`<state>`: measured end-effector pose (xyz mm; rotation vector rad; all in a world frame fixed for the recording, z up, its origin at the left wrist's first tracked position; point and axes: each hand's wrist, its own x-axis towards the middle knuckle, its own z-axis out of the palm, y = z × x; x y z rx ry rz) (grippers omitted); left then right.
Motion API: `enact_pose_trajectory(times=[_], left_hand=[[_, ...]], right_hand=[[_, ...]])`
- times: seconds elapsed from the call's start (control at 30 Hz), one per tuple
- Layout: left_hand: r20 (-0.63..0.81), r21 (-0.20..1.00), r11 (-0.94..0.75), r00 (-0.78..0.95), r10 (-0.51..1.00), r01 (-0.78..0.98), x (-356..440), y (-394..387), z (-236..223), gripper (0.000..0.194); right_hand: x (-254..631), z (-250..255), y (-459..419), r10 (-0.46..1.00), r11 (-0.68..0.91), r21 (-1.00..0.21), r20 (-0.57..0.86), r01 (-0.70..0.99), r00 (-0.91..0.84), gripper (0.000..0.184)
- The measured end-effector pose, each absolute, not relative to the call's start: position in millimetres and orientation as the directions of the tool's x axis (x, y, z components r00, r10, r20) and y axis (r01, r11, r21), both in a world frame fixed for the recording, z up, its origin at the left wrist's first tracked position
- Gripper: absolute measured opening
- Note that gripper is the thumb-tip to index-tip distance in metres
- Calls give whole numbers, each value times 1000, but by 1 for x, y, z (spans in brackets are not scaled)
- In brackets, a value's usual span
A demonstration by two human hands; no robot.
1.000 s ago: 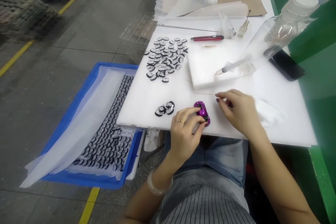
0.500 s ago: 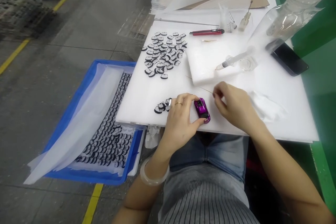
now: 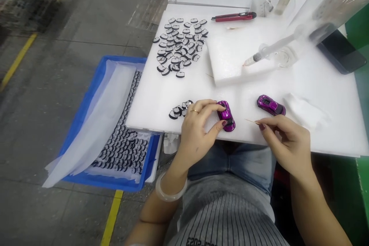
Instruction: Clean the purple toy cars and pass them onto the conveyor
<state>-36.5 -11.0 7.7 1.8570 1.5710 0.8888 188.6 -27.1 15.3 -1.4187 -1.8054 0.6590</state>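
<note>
A shiny purple toy car point(image 3: 226, 113) stands on the white foam-topped table. My left hand point(image 3: 198, 130) grips it, with fingertips over its top and the thumb along its right-hand end. Pinched between thumb and forefinger of my right hand point(image 3: 288, 142) is a thin wooden toothpick point(image 3: 251, 121), its tip pointing toward this car but apart from it. A second purple toy car point(image 3: 271, 105) rests just beyond my right hand. Beside my left fingers lies a small cluster of black-edged clear pieces point(image 3: 179, 110).
Many similar small pieces point(image 3: 178, 48) are spread at the table's left. Behind are a foam block point(image 3: 225, 59) with a syringe point(image 3: 271, 50) on it, a red cutter knife point(image 3: 234, 17), a phone point(image 3: 340, 50) and a crumpled tissue point(image 3: 305, 111). A blue tray point(image 3: 86, 103) stands lower left.
My right hand has moved right and toward me with the toothpick, and the second car now shows. My left fingers have shifted onto the first car's top. The view has moved somewhat.
</note>
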Motion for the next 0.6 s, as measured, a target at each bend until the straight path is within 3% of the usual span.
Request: enact_pose_trajectory(times=[0.1, 0.27, 0.47, 0.6], left_hand=[[172, 772, -190, 88, 981, 606, -37, -12, 6, 20], [245, 815, -210, 8, 970, 540, -37, -13, 4, 2], [240, 780, -214, 34, 970, 588, -35, -14, 6, 6], [165, 776, -169, 64, 984, 607, -35, -9, 10, 17]], right_hand=[[184, 17, -27, 949, 312, -728, 263, 610, -172, 7], [177, 17, -27, 932, 359, -679, 292, 641, -213, 8], [172, 17, -25, 916, 399, -644, 310, 653, -253, 9], [168, 22, -24, 890, 448, -559, 357, 698, -285, 10]])
